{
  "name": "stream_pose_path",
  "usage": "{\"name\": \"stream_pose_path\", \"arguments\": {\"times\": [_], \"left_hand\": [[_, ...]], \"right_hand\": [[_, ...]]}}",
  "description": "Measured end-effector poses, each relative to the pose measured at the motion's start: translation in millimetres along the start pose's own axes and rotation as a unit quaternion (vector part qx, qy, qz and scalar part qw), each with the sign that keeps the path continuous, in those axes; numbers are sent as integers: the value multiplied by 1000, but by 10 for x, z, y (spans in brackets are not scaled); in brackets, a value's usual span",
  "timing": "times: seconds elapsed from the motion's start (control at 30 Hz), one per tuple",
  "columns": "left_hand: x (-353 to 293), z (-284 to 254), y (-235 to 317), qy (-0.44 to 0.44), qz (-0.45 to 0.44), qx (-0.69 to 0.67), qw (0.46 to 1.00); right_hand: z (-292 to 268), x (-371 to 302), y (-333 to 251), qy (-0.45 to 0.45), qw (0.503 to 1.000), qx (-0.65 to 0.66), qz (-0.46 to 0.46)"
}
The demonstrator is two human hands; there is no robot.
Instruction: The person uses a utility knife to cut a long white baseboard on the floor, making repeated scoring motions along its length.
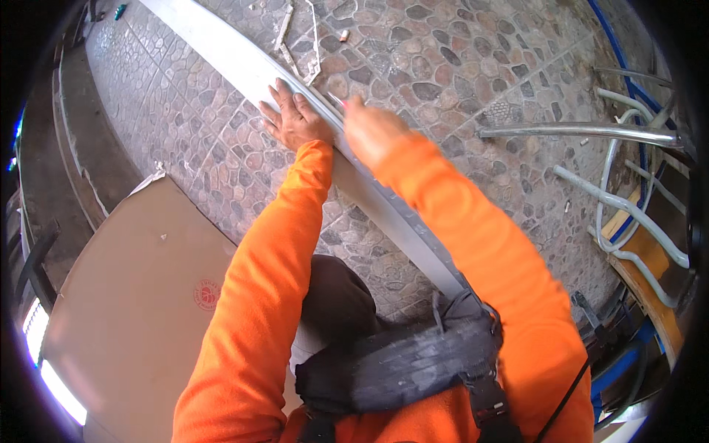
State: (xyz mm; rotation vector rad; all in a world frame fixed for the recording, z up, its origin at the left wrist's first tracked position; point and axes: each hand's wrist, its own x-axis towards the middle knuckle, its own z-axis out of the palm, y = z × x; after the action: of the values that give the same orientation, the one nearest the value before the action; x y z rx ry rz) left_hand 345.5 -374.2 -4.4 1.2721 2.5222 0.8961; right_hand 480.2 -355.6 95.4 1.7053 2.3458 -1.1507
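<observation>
A long white strip (221,55) with a grey raised edge runs slantwise from the far left toward my lap. My left hand (298,120) lies flat on it with the fingers spread. Just to the right, at the grey edge, my right hand (371,131) is closed round a slim tool (345,105). Only a thin pale tip and a bit of pink show past my fingers, so its kind cannot be told. The right hand is slightly blurred.
Stone-patterned tiles (473,66) form the floor. A large brown cardboard sheet (140,273) lies at the left. Bent white strips (316,37) and a small red-and-white bit (344,35) lie beyond the hands. Metal tubes (583,131) and boards stand at the right.
</observation>
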Motion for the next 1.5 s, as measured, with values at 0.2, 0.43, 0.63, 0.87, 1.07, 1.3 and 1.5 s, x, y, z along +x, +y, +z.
{"name": "stream_pose_path", "arguments": {"times": [0.2, 0.43, 0.63, 0.87, 1.07, 1.3, 1.5], "left_hand": [[26, 48, -238, 20, 26, -2, 999], [15, 59, -274, 24, 23, -18, 999], [72, -104, -151, 9, 24, 9, 1000], [-27, -97, 22, -11, 9, -13, 1000], [-60, -76, 63, -10, 10, -17, 1000], [11, -134, -44, 0, 15, 1, 1000], [-48, -73, 6, -7, 14, -6, 1000]], "right_hand": [[408, 840, -405, -43, 998, -10, 45], [239, 626, -460, -150, 975, 94, 136], [590, -874, 344, -129, 978, 17, 162], [447, -1748, 701, -154, 968, -21, 197], [342, -2083, 847, -221, 946, -55, 229], [125, -1682, 631, -185, 973, -16, 134], [359, -956, 444, -106, 989, 11, 101]]}}
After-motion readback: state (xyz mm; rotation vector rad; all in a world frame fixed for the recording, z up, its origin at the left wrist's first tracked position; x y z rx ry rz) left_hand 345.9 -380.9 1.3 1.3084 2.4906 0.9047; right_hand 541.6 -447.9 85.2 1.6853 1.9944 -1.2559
